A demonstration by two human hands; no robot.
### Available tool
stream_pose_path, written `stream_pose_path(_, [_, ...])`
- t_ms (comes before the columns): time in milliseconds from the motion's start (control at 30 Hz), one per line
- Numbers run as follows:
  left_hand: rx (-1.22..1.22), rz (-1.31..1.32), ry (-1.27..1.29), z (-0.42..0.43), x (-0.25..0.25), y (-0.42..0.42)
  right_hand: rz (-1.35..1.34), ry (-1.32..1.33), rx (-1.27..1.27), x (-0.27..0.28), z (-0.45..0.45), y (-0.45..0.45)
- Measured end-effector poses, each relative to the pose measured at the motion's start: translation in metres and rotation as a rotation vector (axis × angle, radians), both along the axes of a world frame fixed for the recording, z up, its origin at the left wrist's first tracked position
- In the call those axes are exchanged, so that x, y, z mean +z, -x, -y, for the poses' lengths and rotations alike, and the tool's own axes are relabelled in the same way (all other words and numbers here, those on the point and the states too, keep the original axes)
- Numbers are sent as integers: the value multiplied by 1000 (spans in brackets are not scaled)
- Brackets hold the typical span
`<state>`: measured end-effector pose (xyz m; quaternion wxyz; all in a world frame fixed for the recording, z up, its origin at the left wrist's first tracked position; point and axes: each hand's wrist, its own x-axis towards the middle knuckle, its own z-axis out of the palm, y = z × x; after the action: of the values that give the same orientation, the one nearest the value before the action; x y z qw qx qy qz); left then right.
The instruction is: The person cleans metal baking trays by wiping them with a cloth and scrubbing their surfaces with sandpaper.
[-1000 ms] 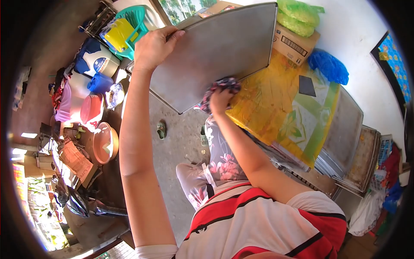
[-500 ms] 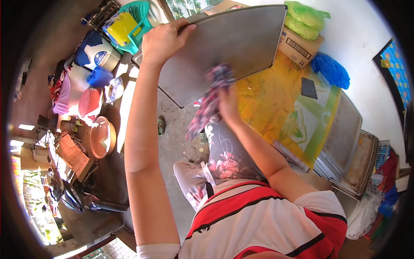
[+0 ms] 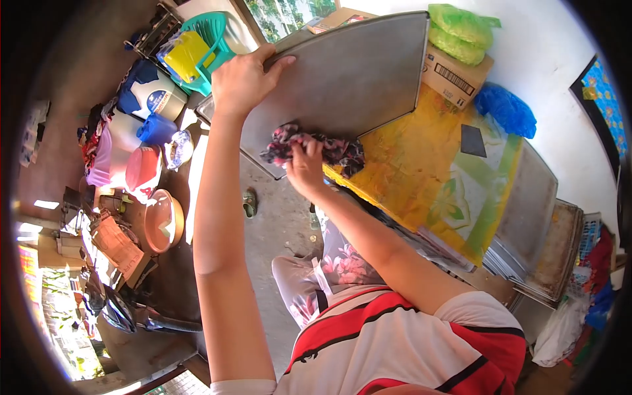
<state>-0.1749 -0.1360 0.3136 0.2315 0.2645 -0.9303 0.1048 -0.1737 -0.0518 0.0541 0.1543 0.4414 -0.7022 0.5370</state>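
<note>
Clothing of the person near me.
The shirt [image 3: 408,345] bears white, red and black bands, with short white sleeves [image 3: 475,315]; pink flowers pattern the greyish trousers [image 3: 349,260].

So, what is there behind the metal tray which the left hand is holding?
Past the right side of the metal tray, a cardboard box and a yellow sheet show. Whatever lies directly behind it is hidden.
</note>
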Motion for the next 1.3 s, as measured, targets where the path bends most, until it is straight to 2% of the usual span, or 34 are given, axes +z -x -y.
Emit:
stream_pose_path(67, [-15,-2,3,-7,2,-1,4,-26,-40,4,-10,27])
stream_pose_path(133, [-30,-14,-14,-10,3,-3,91,52,-253,17,-16,75])
stream_pose_path(200, [-36,-36,-3,-10,1,-3,169,194,-573,47,-27,128])
stream_pose_path(267, [-44,-53,46,-6,-1,-1,359,40,-511,98,-55,169])
stream_pose_path(400, [-77,-77,61,-7,0,-3,118,112,-572,157,-74,216])
stream_pose_path(433, [-86,-81,68,-8,1,-4,146,75,-605,168,-77,225])
stream_pose_path(533, [-99,-94,77,-10,0,-5,275,213,-532,186,-87,231])
stream_pose_path(567, [-102,-99,79,-10,-1,-5,233,265,-617,177,-82,236])
stream_pose_path(667, [-84,-81,66,-9,0,-5,281,353,-646,143,-74,241])
stream_pose_path(700, [-77,-88,79,-6,-1,-4,419,289,-631,132,-76,243])
stream_pose_path(800, [-56,-88,88,1,-6,-2,609,193,-530,105,-84,250])
stream_pose_path(833, [-50,-78,77,3,-5,-1,578,185,-547,98,-86,247])
stream_pose_path(933, [-59,-77,56,6,-4,0,648,258,-495,44,-85,254])
stream_pose_path(1000, [-53,-77,57,6,-3,0,839,346,-499,-8,-76,259])
stream_pose_path(1033, [-43,-68,63,5,-1,0,940,390,-499,-15,-73,254])
stream_pose_path(1133, [-42,-68,67,5,-4,0,1270,626,-306,-12,-77,227])
stream_pose_path(1267, [-36,-72,54,6,-5,0,1464,848,-61,-22,-64,204])
stream_pose_path(1300, [-38,-82,57,6,-5,0,1525,846,74,-19,-63,189])
